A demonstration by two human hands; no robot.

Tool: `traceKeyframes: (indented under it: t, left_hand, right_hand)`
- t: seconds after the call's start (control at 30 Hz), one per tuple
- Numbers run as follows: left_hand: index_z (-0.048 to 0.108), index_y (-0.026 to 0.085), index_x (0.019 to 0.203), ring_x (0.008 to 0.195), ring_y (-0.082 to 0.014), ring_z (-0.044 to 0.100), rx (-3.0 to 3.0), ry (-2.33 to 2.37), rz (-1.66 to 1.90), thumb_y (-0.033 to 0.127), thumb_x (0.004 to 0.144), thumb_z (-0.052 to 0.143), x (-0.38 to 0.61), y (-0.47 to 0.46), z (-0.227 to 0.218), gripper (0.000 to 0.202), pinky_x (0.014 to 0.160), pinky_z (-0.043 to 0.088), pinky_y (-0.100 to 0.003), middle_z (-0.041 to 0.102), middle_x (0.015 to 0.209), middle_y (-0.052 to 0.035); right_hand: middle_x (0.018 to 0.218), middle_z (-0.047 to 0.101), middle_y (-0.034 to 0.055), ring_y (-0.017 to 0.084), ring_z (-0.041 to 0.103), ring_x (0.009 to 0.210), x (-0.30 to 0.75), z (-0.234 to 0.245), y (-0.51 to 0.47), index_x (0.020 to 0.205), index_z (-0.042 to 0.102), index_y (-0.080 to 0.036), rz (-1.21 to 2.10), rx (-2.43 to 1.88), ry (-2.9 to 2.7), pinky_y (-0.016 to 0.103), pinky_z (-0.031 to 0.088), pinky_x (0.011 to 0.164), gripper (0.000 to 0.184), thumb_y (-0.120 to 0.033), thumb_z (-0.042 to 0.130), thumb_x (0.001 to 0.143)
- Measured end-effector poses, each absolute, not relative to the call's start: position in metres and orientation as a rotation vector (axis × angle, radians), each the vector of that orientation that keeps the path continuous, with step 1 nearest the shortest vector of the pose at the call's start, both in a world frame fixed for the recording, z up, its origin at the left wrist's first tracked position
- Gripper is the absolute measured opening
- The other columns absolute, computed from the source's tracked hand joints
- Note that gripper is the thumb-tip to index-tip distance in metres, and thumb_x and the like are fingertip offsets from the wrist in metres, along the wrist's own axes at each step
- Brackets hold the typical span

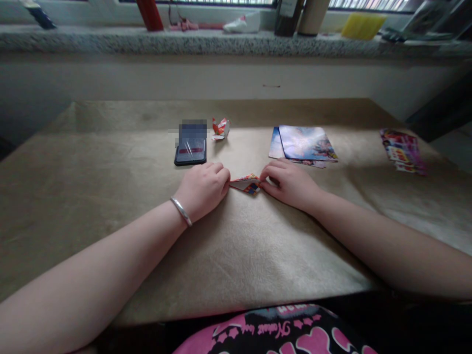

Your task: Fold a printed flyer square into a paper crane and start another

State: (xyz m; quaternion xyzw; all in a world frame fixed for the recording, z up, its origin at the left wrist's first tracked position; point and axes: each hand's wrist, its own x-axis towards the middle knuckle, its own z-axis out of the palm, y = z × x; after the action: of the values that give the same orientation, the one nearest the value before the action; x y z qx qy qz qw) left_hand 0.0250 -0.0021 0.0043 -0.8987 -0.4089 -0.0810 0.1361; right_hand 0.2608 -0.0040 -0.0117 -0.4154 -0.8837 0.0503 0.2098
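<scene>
A small folded paper, pale with a red, orange and blue print, lies low over the table between my hands. My left hand is closed on its narrow left point, the fingertips curled out of sight. At the wider right end, my right hand pinches the paper between thumb and fingers. A silver bangle is round my left wrist. Beyond my left hand stands a red and white folded paper piece.
A phone lies beyond my left hand. Printed sheets are stacked beyond my right hand, and pink printed cards lie at the far right. Bottles and a yellow block line the granite windowsill behind the table.
</scene>
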Motion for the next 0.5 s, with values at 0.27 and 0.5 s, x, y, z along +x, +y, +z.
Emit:
traceKeyframes:
  t: [0.27, 0.5]
  left_hand:
    - [0.056, 0.011, 0.099, 0.092, -0.0202, 0.058, -2.911, -1.06, -0.589, 0.017, 0.079, 0.053, 0.0224, 0.0017, -0.0027, 0.021, 0.082, 0.049, -0.032, 0.062, 0.1, -0.0106]
    - [0.054, 0.017, 0.104, 0.094, -0.0167, 0.059, -3.059, -0.929, -0.604, 0.021, 0.086, 0.055, 0.0219, 0.0011, -0.0046, 0.019, 0.082, 0.05, -0.03, 0.058, 0.114, -0.0092]
  right_hand:
    - [0.085, 0.064, 0.0063, 0.019, 0.054, 0.084, 0.2628, -0.0119, -0.0044, 0.083, 0.063, -0.018, 0.163, -1.13, -2.436, 0.031, 0.042, 0.076, 0.008, -0.023, 0.057, 0.083]
    - [0.069, 0.057, 0.0006, 0.013, 0.049, 0.063, 0.259, -0.0127, -0.0061, 0.081, 0.062, -0.019, 0.437, -1.267, -2.217, 0.026, 0.038, 0.058, 0.006, -0.024, 0.06, 0.08]
